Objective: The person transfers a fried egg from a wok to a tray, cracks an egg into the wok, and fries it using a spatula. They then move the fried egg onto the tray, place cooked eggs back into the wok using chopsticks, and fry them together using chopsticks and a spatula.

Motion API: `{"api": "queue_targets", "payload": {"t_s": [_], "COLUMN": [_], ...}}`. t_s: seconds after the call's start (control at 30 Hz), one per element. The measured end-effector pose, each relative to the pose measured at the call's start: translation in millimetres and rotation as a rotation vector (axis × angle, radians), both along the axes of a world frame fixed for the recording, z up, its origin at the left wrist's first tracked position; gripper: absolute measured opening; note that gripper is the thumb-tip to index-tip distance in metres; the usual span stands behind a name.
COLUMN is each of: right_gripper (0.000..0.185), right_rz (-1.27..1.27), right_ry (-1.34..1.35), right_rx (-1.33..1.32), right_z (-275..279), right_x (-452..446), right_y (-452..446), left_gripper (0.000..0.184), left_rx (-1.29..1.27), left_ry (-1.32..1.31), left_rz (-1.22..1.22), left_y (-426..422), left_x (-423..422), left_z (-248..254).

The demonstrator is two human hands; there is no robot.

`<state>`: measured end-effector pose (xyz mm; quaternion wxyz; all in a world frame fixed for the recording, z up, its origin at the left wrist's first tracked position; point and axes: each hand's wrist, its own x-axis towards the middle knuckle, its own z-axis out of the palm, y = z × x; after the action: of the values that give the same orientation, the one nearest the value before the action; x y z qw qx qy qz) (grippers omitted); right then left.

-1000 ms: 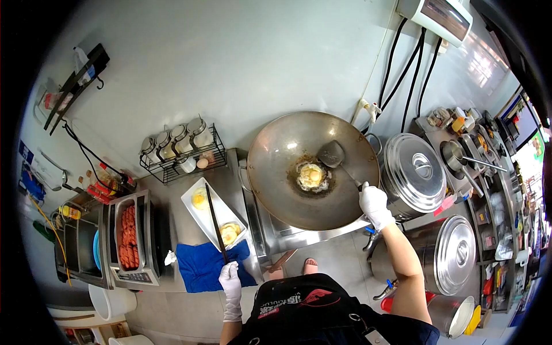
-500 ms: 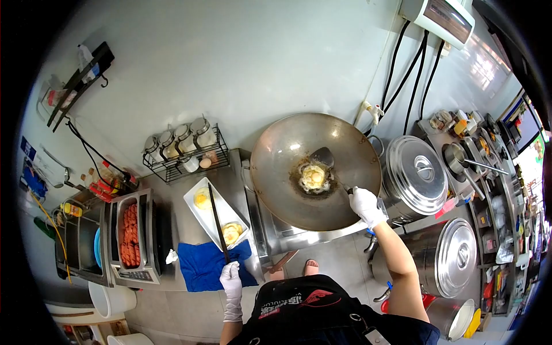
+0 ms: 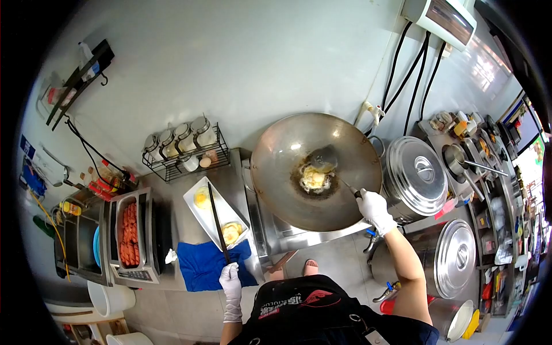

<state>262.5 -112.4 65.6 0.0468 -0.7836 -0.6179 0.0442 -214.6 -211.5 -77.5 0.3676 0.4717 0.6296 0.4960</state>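
Note:
In the large steel wok a fried egg lies near the bottom, its yellow and white parts showing, with browned residue around it. My right hand, in a white glove, is closed on the handle of a wok spatula, whose dark blade touches the far side of the egg. My left hand, also gloved, grips long dark chopsticks by the near end. Their far part lies across a white rectangular plate that bears two fried eggs, one at each end.
A blue cloth lies on the counter by the plate. Behind it stands a wire rack with seasoning jars. Left is a tray of reddish sausages. A lidded steel pot stands close right of the wok; another is nearer me.
My right hand has moved a little right and toward me. The spatula blade has shifted slightly and now meets the egg in the wok. My left hand and the chopsticks stay put.

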Motion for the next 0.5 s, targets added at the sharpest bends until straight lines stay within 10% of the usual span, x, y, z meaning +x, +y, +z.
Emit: {"api": "queue_targets", "payload": {"t_s": [0.5], "right_gripper": [0.02], "right_rz": [-0.005], "right_ry": [-0.317], "right_rx": [0.193], "right_z": [-30.7], "right_x": [18.7], "right_y": [2.1], "left_gripper": [0.014], "left_rx": [0.024], "left_ry": [0.025], "left_rz": [-0.034], "left_y": [2.4], "left_x": [4.8], "left_z": [3.7]}}
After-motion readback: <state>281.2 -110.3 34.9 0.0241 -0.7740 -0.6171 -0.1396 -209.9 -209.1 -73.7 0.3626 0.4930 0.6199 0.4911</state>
